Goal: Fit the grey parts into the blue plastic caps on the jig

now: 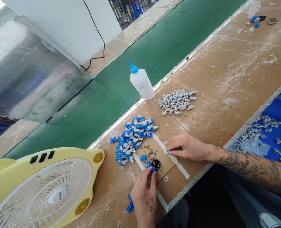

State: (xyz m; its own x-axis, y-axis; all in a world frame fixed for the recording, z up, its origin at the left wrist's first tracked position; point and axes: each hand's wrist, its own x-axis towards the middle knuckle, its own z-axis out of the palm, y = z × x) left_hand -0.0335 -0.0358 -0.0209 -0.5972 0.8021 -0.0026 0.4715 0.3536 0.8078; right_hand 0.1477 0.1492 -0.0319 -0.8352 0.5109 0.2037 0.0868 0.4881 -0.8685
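My left hand (145,193) pinches a small blue part (152,170) at the front of a cardboard sheet (165,169). Right beside its fingertips is a round black cap-like piece (156,164). Two more blue pieces (143,157) lie on the cardboard near a small clear round dish (152,155). Over a white tape strip (182,167), my right hand (186,147) holds a small grey part (166,152) between thumb and fingers. Behind the cardboard is a pile of joined blue-and-grey parts (133,137). Farther back lies a heap of grey parts (177,101).
A white bottle with a blue nozzle (142,84) stands by the green belt (116,82). At the left is a yellow fan (59,190). Loose blue pieces (130,207) lie beside my left hand. A blue bin (275,136) with grey parts is below the table's right edge.
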